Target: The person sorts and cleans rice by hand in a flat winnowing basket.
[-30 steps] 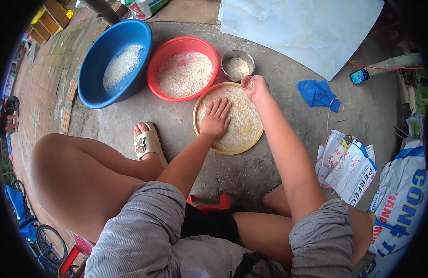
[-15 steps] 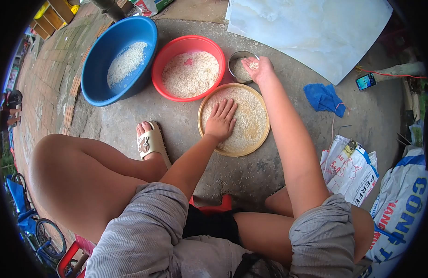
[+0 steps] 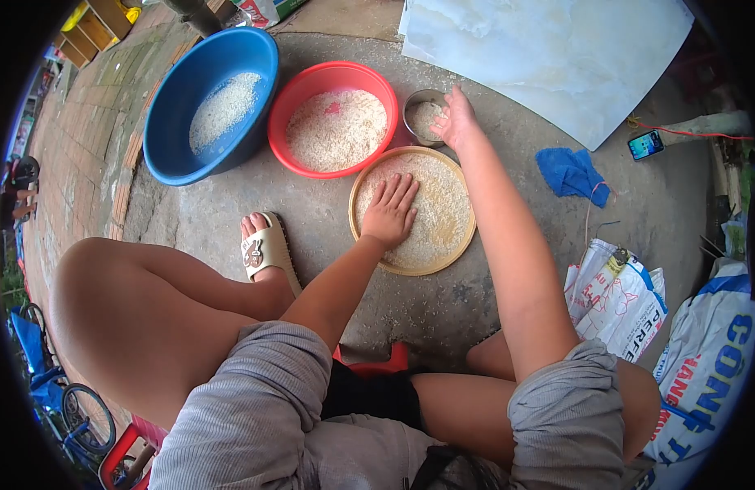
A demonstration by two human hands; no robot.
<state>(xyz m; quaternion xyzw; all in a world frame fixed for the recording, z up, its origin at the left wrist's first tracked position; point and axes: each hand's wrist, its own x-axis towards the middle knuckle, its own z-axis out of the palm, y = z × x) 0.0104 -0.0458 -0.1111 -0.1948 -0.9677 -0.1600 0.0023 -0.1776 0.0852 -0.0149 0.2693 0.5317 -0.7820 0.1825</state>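
Observation:
My left hand (image 3: 389, 214) lies flat, fingers spread, on the rice grains (image 3: 436, 204) covering a round yellow tray (image 3: 354, 192). Over the right edge of a small metal bowl (image 3: 408, 122) is my right hand (image 3: 459, 122), its palm turned sideways and its fingers apart. No grains show in that palm. Pale rice (image 3: 427, 117) lies inside the metal bowl. Touching the tray's upper left side, a red basin (image 3: 278, 139) holds a thick layer of rice with a pink patch on it.
A blue basin (image 3: 169, 139) with some rice stands at the upper left. To the right are a blue cloth (image 3: 570, 173), a phone (image 3: 645, 144) and printed sacks (image 3: 614, 298). A marbled sheet (image 3: 541, 57) lies at the top. My sandalled foot (image 3: 267, 249) is left of the tray.
My right hand has tipped from palm up to sideways, and the grains it held are gone from the palm. The rice in the metal bowl looks higher. My left hand has stayed put.

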